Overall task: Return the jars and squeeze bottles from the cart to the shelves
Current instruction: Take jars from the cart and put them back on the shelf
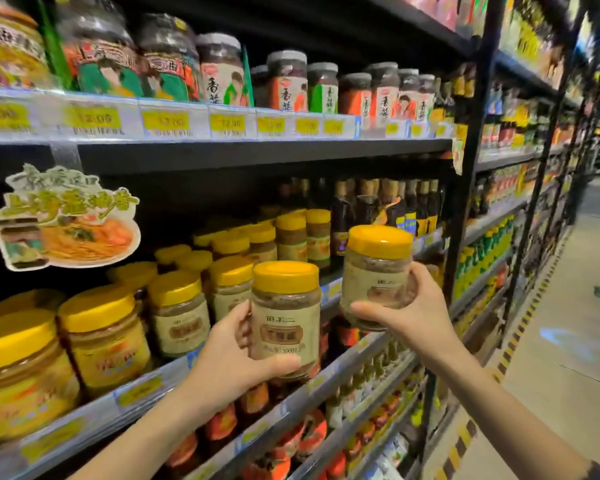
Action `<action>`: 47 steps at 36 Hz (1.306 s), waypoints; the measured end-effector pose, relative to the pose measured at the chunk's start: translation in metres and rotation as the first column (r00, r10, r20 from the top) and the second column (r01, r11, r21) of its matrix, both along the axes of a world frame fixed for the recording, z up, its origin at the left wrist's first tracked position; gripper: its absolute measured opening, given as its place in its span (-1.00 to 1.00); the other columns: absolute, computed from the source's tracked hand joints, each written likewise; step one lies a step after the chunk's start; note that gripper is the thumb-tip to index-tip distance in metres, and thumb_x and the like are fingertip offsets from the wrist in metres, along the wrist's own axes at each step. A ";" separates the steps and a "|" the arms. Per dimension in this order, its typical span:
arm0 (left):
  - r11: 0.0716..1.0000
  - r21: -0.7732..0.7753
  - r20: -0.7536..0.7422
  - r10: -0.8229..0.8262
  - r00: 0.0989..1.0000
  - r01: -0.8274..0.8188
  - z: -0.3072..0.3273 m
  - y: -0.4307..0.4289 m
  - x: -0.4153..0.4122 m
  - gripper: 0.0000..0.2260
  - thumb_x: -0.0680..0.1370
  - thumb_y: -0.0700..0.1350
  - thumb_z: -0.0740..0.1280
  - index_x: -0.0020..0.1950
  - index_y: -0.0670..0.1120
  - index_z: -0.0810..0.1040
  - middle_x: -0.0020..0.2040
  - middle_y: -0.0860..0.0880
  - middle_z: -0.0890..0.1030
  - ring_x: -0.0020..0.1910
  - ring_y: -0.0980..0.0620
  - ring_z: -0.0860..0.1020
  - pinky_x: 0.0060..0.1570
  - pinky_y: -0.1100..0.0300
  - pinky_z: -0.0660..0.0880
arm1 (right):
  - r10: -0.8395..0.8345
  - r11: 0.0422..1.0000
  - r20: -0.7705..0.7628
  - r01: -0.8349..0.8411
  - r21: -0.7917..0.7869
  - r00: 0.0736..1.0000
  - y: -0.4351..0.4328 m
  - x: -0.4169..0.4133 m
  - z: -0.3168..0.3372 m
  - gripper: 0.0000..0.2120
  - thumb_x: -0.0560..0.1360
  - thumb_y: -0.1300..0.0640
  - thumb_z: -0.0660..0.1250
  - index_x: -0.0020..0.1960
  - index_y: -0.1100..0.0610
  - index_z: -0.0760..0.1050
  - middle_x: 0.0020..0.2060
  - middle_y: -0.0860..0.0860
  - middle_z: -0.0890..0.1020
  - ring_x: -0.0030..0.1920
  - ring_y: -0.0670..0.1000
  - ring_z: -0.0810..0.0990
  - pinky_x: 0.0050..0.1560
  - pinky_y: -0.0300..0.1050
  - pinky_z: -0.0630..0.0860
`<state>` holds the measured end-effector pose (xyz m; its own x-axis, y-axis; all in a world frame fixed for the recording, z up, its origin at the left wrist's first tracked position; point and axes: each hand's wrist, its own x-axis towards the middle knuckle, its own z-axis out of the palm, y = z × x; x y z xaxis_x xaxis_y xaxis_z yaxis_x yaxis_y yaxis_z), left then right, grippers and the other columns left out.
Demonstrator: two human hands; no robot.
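Two bare forearms point(136, 434) reach up from below. The left hand point(229, 355) holds a jar point(286, 317) upright, fingers point(244, 315) wrapped round its lower half and thumb across the label. The right hand point(413, 317) grips a second jar point(378, 275) by its base, higher and further right. Both jars hang just in front of the middle shelf point(153, 386), where matching yellow-lidded jars point(179, 313) stand in rows. Dark bottles point(395, 206) stand further along that shelf, and grey-lidded jars point(288, 81) line the shelf above point(222, 147).
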<state>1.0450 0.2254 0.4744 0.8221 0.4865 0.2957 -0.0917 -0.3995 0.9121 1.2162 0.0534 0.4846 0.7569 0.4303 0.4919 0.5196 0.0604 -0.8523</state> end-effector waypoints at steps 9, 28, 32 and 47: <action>0.991 -0.047 -0.032 0.127 0.991 -0.128 0.004 0.021 0.022 -0.22 0.05 -0.05 0.64 0.21 0.12 0.43 0.06 0.16 0.65 0.00 0.32 0.60 -0.18 0.50 0.50 | 0.182 0.982 0.010 -0.181 -0.053 0.983 0.070 0.071 -0.003 -0.15 0.02 -0.19 0.59 0.23 0.02 0.39 0.07 -0.06 0.62 0.07 -0.10 0.61 0.12 -0.05 0.57; 0.797 0.009 0.021 0.603 0.797 -0.603 0.005 -0.003 0.026 -0.15 -0.12 0.15 0.62 0.16 0.11 0.50 0.01 0.25 0.65 -0.01 0.26 0.61 -0.19 0.49 0.51 | 0.574 0.785 0.029 -0.539 -0.304 0.819 0.199 0.131 -0.016 -0.24 0.04 -0.02 0.65 0.14 0.06 0.38 -0.09 -0.14 0.59 -0.07 -0.15 0.57 -0.04 -0.22 0.49; 0.755 0.020 0.014 0.655 0.755 -0.655 0.004 -0.014 0.020 -0.10 -0.17 0.26 0.59 0.15 0.14 0.49 0.01 0.26 0.65 -0.01 0.26 0.61 -0.18 0.48 0.52 | 0.602 0.754 0.036 -0.553 -0.354 0.798 0.208 0.130 -0.017 -0.16 0.04 -0.02 0.65 0.21 0.08 0.34 0.00 -0.05 0.59 0.02 -0.05 0.58 0.01 -0.15 0.51; 0.741 0.031 0.016 0.671 0.741 -0.671 0.008 -0.031 0.023 -0.28 -0.10 0.21 0.60 0.04 0.28 0.51 0.02 0.25 0.65 0.01 0.25 0.62 -0.12 0.40 0.56 | 0.718 0.577 -0.022 -0.612 -0.541 0.695 0.208 0.126 -0.013 -0.46 0.14 -0.02 0.61 0.00 0.00 0.43 -0.05 -0.05 0.60 0.01 -0.04 0.59 0.02 -0.16 0.54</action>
<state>1.0676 0.1949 0.4825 0.2856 0.9018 0.3242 0.2080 -0.3886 0.8976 1.3424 0.2612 0.4711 0.0778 0.9833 0.1645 0.6448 0.0762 -0.7605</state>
